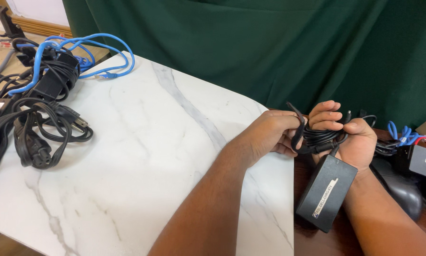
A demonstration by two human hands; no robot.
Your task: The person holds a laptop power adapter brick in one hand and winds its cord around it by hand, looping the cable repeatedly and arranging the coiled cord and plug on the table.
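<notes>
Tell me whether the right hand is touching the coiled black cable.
Touching. The head view shows the right hand with fingers curled around the coiled black cable, and the black power adapter hanging below it.

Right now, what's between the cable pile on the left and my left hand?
Only bare marble tabletop lies between the cable pile and the left hand, in the head view.

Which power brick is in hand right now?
The flat black power brick hanging below the right hand, which grips its coiled cord. The other brick sits in the cable pile at far left.
</notes>
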